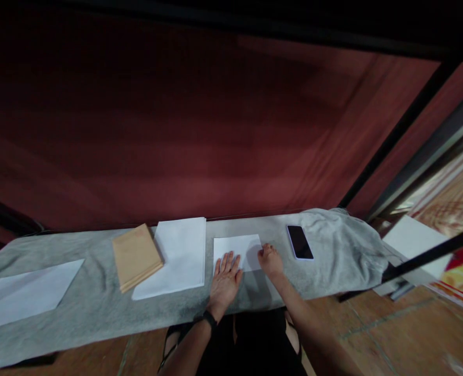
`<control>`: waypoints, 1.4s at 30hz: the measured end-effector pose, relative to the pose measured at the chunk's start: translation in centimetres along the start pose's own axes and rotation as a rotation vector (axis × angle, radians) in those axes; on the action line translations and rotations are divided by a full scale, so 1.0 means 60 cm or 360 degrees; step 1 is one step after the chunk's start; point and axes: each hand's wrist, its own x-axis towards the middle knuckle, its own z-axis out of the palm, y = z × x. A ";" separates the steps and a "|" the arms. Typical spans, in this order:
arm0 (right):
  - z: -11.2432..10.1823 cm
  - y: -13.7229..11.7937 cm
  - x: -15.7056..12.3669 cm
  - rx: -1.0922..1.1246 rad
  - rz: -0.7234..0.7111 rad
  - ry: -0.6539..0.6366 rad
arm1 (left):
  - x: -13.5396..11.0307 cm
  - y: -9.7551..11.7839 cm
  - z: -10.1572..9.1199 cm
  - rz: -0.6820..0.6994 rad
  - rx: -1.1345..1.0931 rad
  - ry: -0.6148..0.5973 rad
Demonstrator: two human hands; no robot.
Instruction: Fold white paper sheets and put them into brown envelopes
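A small white sheet of paper (239,244) lies on the grey cloth, close in front of me; whether it is folded I cannot tell. My left hand (225,279) rests flat on its lower left part, fingers spread, palm down. At the paper's right edge, my right hand (271,259) is closed, its fingers curled in. What those fingers hold, if anything, is hidden. Left of the small sheet lies a stack of larger white paper (182,256). A stack of brown paper envelopes or pads (135,256) overlaps that stack's left side.
The grey cloth (94,308) covers a long narrow table. A phone (300,242) lies right of my right hand. Another white sheet (31,295) is at far left. Behind rises a dark red panel (215,130), with a black post (395,136) at right.
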 end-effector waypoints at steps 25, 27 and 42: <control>0.045 -0.032 -0.053 -0.0002 -0.0491 0.0043 | 0.091 -0.020 0.027 -0.0071 -0.0007 -0.0005; 0.042 -0.017 -0.048 0.0016 -0.0431 0.0131 | 0.086 -0.027 0.020 -0.0162 0.0030 -0.0027; -0.007 0.002 0.017 0.0300 0.0067 -0.0073 | -0.030 -0.009 0.005 -0.0169 0.0070 0.0083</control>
